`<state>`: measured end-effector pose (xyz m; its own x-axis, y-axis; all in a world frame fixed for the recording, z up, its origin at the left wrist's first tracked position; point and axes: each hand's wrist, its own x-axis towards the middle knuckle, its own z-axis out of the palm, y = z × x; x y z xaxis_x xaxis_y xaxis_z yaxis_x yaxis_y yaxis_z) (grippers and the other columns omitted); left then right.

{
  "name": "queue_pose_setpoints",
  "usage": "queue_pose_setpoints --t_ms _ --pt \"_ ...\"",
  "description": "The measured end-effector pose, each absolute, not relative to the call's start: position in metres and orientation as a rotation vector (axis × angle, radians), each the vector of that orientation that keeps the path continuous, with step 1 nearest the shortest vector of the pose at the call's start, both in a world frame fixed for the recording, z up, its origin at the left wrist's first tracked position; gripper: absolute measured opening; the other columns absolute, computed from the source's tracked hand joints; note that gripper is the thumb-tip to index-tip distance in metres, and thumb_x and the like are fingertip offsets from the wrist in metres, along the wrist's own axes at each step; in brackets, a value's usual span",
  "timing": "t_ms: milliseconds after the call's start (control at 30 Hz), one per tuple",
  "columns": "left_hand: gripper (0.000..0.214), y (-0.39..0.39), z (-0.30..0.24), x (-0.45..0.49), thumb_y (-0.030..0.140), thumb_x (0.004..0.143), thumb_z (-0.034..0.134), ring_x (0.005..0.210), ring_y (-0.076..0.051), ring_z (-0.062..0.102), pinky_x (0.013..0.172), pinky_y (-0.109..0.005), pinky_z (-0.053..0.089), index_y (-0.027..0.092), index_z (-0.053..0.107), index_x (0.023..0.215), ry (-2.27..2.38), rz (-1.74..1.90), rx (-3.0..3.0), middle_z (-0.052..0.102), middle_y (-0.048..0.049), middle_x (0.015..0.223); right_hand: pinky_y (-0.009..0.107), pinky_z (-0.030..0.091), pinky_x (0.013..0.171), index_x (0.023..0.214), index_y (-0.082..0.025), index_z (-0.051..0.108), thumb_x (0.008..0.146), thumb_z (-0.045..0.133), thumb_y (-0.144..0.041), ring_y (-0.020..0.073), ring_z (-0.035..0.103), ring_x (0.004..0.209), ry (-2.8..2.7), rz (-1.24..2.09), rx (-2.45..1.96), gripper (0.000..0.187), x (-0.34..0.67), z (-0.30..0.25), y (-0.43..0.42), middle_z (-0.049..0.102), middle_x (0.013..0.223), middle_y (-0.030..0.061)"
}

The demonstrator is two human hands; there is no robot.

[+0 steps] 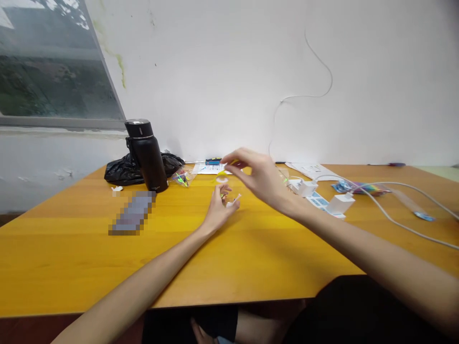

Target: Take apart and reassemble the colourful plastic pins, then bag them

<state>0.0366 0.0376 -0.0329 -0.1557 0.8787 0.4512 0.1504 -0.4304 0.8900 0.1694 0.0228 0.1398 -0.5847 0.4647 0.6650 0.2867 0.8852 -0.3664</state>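
Fingers [236, 156] of the right hand [264, 179] form a narrow gap between thumb and forefinger; whether they grip anything cannot be told. A curved yellow piece [220, 176] is located just left of these fingertips and slightly lower; blur hides its support. Left hand [219, 208], nearer the person, curls loosely about a small white piece [234, 199], whose long axis slants toward the far right. The right hand's fingertips are nearer the yellow piece; the left hand occupies its near side. On the surface [201, 282], a black bottle [147, 162] and black bag [120, 173] stand left. A screwdriver [214, 161] lies beyond, at the far edge. Chargers [340, 203], a power strip [317, 199] and a cable [383, 213] occupy the right.
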Motion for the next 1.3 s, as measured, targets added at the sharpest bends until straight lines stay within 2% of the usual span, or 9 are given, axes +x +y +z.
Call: queue_pose_setpoints --t_ms 133,300,567,800,967,1300 --pt "0.052 0.033 -0.028 0.036 0.028 0.08 0.076 0.118 -0.022 0.058 0.103 -0.038 0.043 0.024 0.047 0.123 1.193 1.599 1.548 0.058 -0.0106 0.126 0.031 0.056 0.081 0.098 -0.02 0.069 0.093 0.068 -0.026 0.0177 0.072 0.083 -2.012 0.273 -0.666 0.007 0.21 0.133 0.048 0.075 0.09 0.0028" --pt "0.05 0.033 -0.027 0.037 0.028 0.082 0.075 0.115 -0.021 0.058 0.101 -0.037 0.042 0.023 0.045 0.122 1.199 1.596 1.555 0.058 -0.01 0.124 0.033 0.055 0.084 0.097 -0.02 0.074 0.095 0.062 -0.024 0.0187 0.073 0.086 -2.062 0.305 -0.759 0.013 0.221 0.118 0.068 0.079 0.092 0.0043" --pt "0.051 0.029 -0.022 0.039 0.029 0.082 0.076 0.119 -0.021 0.057 0.103 -0.036 0.043 0.024 0.045 0.123 1.097 1.574 1.532 0.056 -0.0102 0.126 0.026 0.053 0.073 0.096 -0.019 0.079 0.091 0.063 -0.02 0.0181 0.074 0.082 -2.407 0.494 -0.897 0.017 0.216 0.115 0.066 0.081 0.09 0.0032" --pt "0.05 0.024 -0.02 0.041 0.033 0.084 0.077 0.121 -0.022 0.06 0.105 -0.038 0.046 0.024 0.047 0.124 0.946 1.478 1.549 0.059 -0.0099 0.133 0.027 0.056 0.086 0.103 -0.021 0.081 0.092 0.059 -0.018 0.0187 0.075 0.097 -2.526 0.78 -0.843 0.025 0.212 0.114 0.063 0.081 0.103 0.0022" --pt "0.05 0.023 -0.017 0.043 0.032 0.085 0.076 0.127 -0.022 0.058 0.109 -0.037 0.044 0.024 0.048 0.125 0.896 1.48 1.574 0.059 -0.0107 0.136 0.028 0.056 0.086 0.103 -0.022 0.081 0.091 0.06 -0.018 0.0194 0.075 0.096 -2.494 0.71 -0.89 0.025 0.211 0.109 0.066 0.082 0.103 0.0021" --pt "0.05 0.024 -0.017 0.041 0.033 0.084 0.075 0.124 -0.022 0.059 0.105 -0.037 0.046 0.024 0.047 0.125 0.989 1.45 1.61 0.058 -0.0105 0.137 0.024 0.055 0.076 0.099 -0.022 0.082 0.089 0.061 -0.016 0.0173 0.076 0.085 -2.474 0.589 -0.925 0.024 0.211 0.11 0.065 0.082 0.093 0.0016"
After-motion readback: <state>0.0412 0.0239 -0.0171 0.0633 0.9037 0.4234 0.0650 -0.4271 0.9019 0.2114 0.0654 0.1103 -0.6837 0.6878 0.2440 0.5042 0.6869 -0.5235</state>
